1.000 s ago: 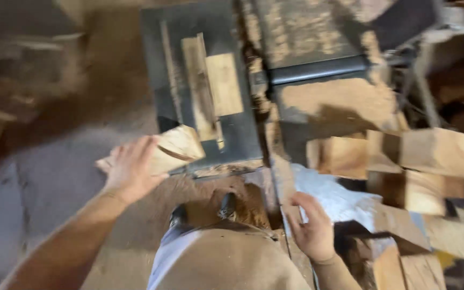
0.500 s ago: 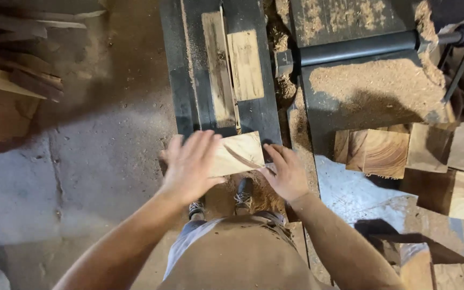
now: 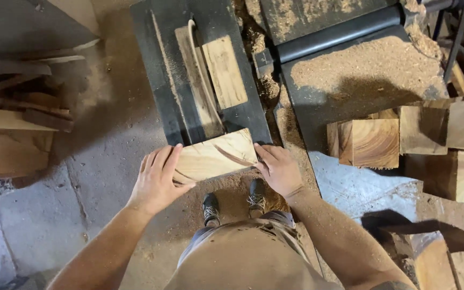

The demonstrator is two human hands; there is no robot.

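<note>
Wood block [image 3: 216, 156] now at saw table [image 3: 157, 64] edge; sawdust floor [image 3: 108, 139].

single head view, steep downward, close over saw table [image 3: 157, 80].

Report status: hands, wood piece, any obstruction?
Left hand and right hand both grip wood block. Block rests at saw table edge. Nothing between.
</note>
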